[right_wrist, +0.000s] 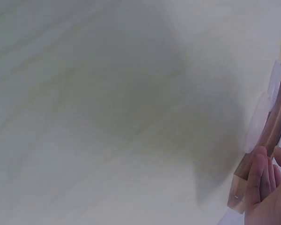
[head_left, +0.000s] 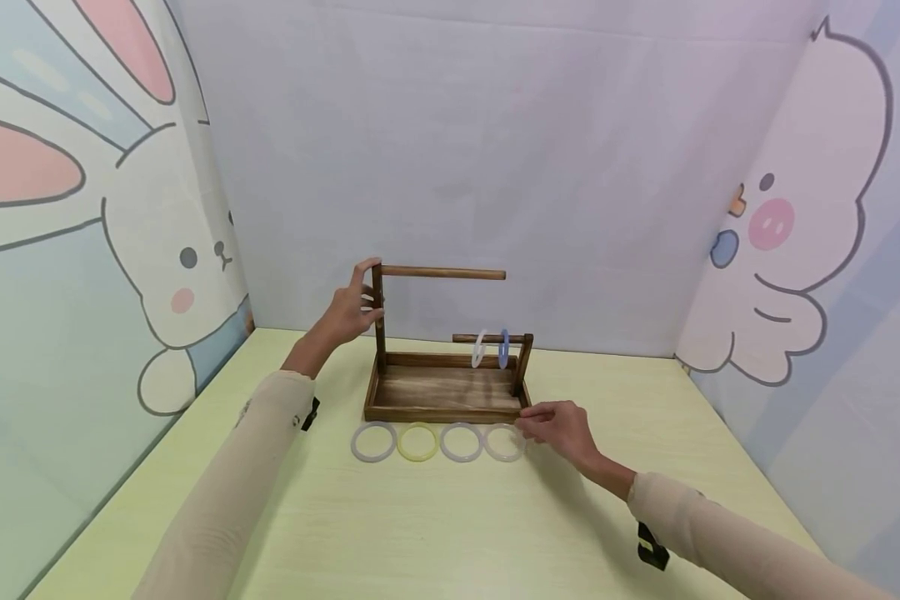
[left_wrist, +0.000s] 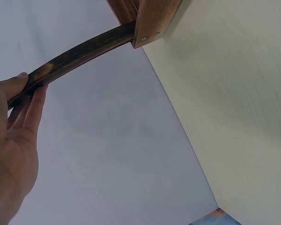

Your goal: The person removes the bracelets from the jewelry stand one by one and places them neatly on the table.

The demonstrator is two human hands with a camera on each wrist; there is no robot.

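Note:
A dark wooden bangle stand [head_left: 442, 414] with a tray base sits on the table. My left hand [head_left: 351, 312] holds its tall left post [left_wrist: 84, 51] near the top, thumb and fingers on either side. At the tray's front right corner, my right hand [head_left: 562, 429] pinches the rim [right_wrist: 246, 166] between thumb and fingers. A white bangle [head_left: 478, 348] and a blue bangle [head_left: 504, 350] hang on the short lower bar. In front of the tray lie a grey-violet bangle [head_left: 354, 450], a yellow bangle [head_left: 417, 459], a pale lavender bangle [head_left: 461, 459] and a clear pinkish bangle [head_left: 501, 459].
The upper bar [head_left: 442, 272] carries no bangle and points right from the tall post. A pale yellow table [head_left: 420, 533] lies under everything. Cloth walls surround it, with a printed rabbit [head_left: 172, 283] at left and a white cartoon animal [head_left: 802, 275] at right.

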